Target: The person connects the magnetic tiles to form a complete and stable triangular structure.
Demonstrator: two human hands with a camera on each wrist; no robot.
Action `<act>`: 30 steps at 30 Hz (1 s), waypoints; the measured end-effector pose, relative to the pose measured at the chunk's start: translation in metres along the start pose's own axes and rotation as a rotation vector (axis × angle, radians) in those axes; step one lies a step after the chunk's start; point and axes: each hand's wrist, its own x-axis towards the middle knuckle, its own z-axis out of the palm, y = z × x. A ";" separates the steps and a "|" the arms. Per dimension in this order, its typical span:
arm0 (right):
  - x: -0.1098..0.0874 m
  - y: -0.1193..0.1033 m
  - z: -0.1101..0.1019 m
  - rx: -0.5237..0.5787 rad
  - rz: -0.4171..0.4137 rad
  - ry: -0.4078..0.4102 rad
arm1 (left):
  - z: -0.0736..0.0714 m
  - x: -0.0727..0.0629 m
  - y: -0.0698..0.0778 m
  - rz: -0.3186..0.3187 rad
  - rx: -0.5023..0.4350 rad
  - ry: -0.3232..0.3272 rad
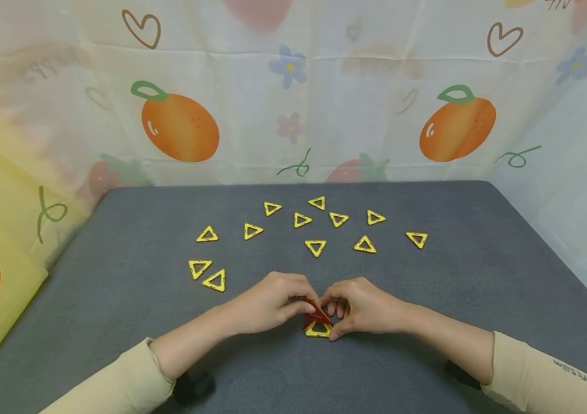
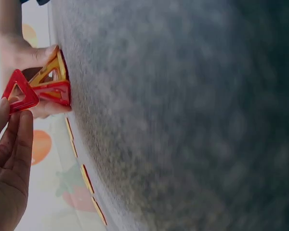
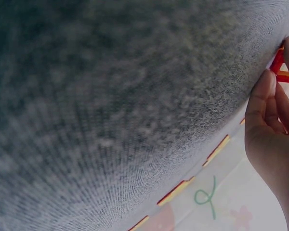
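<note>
My left hand [image 1: 271, 305] pinches a red triangular frame [image 2: 32, 100] between thumb and fingers. This frame tilts at the top of a small standing cluster of triangular frames on the table. One side of the cluster is a yellow triangle [image 1: 318, 334], leaning up from the table. A red triangle [image 2: 62, 87] forms the side next to it. My right hand [image 1: 371, 307] grips the cluster low down, thumb at the yellow triangle's corner and fingers around the far side. In the right wrist view, that hand [image 3: 269, 115] hides most of the cluster.
Several yellow triangular frames lie flat beyond my hands, among them one [image 1: 315, 248] straight ahead and one [image 1: 417, 239] at the right. A pair [image 1: 215, 280] lies close together at the left. A fruit-patterned curtain [image 1: 252, 115] borders the dark grey table [image 1: 133, 276].
</note>
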 end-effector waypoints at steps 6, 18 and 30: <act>0.000 0.001 0.000 -0.003 -0.004 0.001 | 0.004 0.002 0.003 0.001 0.012 0.001; 0.000 0.000 0.000 0.008 0.013 -0.004 | 0.010 0.004 0.009 -0.092 0.025 -0.013; -0.001 0.000 0.001 0.020 0.017 -0.004 | 0.018 0.005 0.007 -0.050 0.069 0.014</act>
